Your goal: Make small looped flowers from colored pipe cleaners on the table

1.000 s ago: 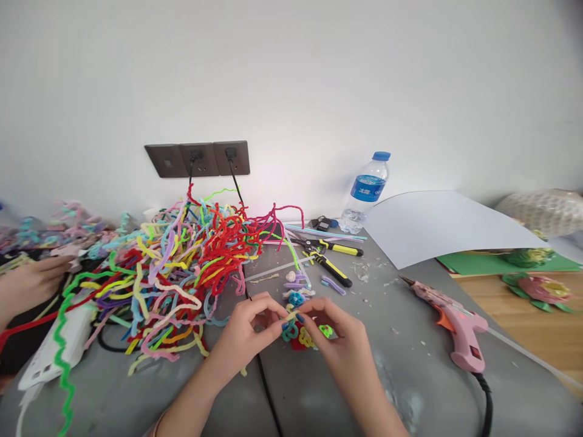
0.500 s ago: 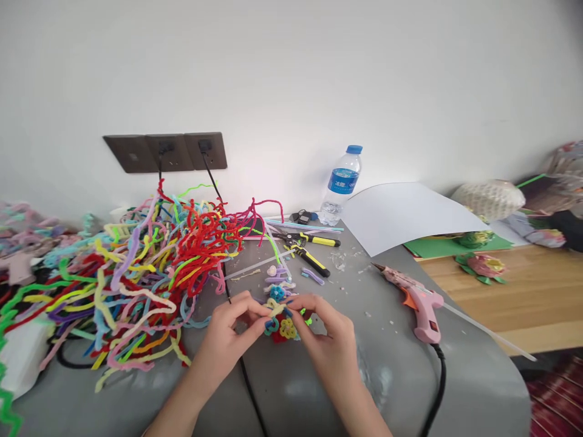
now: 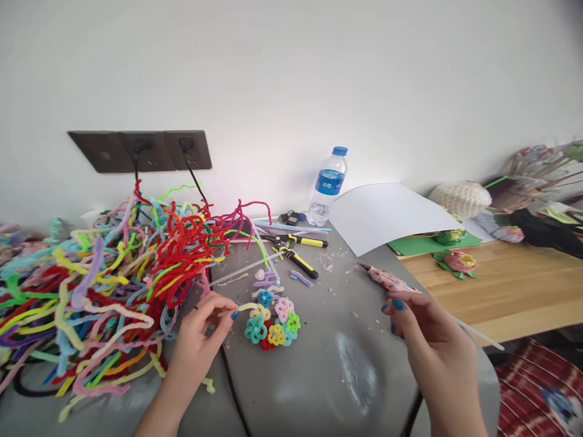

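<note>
My left hand [image 3: 204,325] pinches the stem of a small pale yellow pipe-cleaner flower [image 3: 261,312] between thumb and fingertips. Beside and partly behind that flower lies a cluster of looped pipe-cleaner flowers, including a teal flower [image 3: 255,329], a yellow flower [image 3: 276,334], a pink flower [image 3: 284,309] and a green flower [image 3: 293,322]. To the right, my right hand [image 3: 435,349] hovers at the pink glue gun [image 3: 394,281], fingers loosely bent and apart, nothing seen in them. It hides the gun's handle and trigger; contact is not clear.
A big tangle of pipe cleaners [image 3: 113,285] covers the table's left side. Yellow-black pliers [image 3: 300,262], a water bottle [image 3: 328,185] and white paper [image 3: 382,215] lie or stand toward the wall. A black cord [image 3: 232,382] crosses the grey table [image 3: 319,388].
My hands have parted. The right let go of the pale yellow flower and moved right to the glue gun; the left keeps the stem and has shifted left. The view turned slightly right.
</note>
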`<action>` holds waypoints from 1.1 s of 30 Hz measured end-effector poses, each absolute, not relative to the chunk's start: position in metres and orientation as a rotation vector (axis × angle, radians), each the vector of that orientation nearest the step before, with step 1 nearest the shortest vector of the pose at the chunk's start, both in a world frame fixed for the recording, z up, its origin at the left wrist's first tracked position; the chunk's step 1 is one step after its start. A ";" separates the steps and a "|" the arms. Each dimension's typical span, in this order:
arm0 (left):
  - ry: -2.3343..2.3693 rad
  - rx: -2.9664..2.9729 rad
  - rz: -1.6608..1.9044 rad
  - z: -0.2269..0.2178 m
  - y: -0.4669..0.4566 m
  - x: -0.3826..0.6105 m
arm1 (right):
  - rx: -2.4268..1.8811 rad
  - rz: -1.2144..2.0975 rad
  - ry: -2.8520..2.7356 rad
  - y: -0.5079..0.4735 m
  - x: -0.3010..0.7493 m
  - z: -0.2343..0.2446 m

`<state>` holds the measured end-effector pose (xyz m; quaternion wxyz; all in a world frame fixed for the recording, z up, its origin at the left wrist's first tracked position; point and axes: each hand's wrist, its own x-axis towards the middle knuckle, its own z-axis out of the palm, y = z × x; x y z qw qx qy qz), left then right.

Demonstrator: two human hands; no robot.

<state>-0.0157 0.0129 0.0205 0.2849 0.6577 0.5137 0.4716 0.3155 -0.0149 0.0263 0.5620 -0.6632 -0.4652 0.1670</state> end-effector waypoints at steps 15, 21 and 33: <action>1.178 1.719 1.306 0.023 0.006 -0.010 | -1.097 0.876 -1.745 0.002 0.192 0.036; 1.063 1.838 1.280 0.025 0.005 -0.007 | -1.052 0.846 -1.754 0.003 0.197 0.033; 0.983 1.929 1.143 0.021 0.002 -0.003 | -1.027 0.920 -1.744 -0.002 0.201 0.034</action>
